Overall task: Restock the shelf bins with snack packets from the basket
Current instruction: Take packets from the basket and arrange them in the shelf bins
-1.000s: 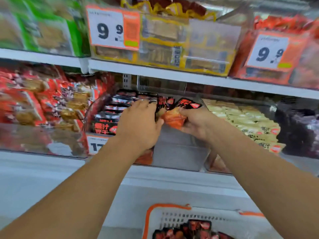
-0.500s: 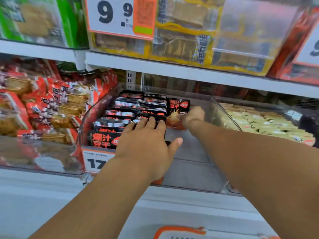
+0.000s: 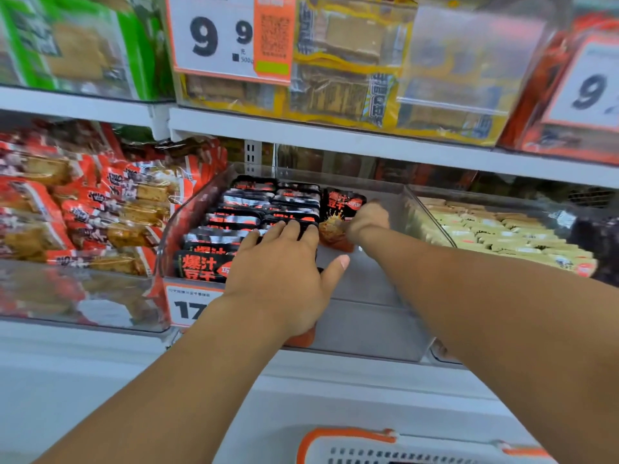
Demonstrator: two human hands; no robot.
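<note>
Far left, a clear bin (image 3: 83, 296) is heaped with red packets (image 3: 110, 209), jumbled and overlapping. Above it, on the upper shelf (image 3: 335, 135), sit green packs (image 3: 67, 45) and then a white and orange price tag (image 3: 231, 35) reading 9.9.

Into the middle now: the centre bin (image 3: 368, 326), clear-walled, with black packets (image 3: 248, 212) lined up in neat rows along its left side, a 17 tag (image 3: 187, 306) clipped to the front. The left hand (image 3: 284, 272) lies flat on top of those rows, fingers straight and pressing down on the front packets, thumb splayed out to the right over the bin's bare floor.

Just right of it, a single packet (image 3: 340, 212) stands upright at the back of the bin, beside the last row. The right hand (image 3: 368, 222) is at its right edge, fingers curled; it looks to be gripping the packet, though the blur and the angle hide the fingertips themselves.

Further right, a neighbouring bin holds pale yellow packets (image 3: 502, 232) in rows, and a second 9 tag (image 3: 589, 88) hangs top right.

At the bottom edge, the basket (image 3: 351, 440) shows only its white rim and orange handle, below the shelf and well apart from both hands.
</note>
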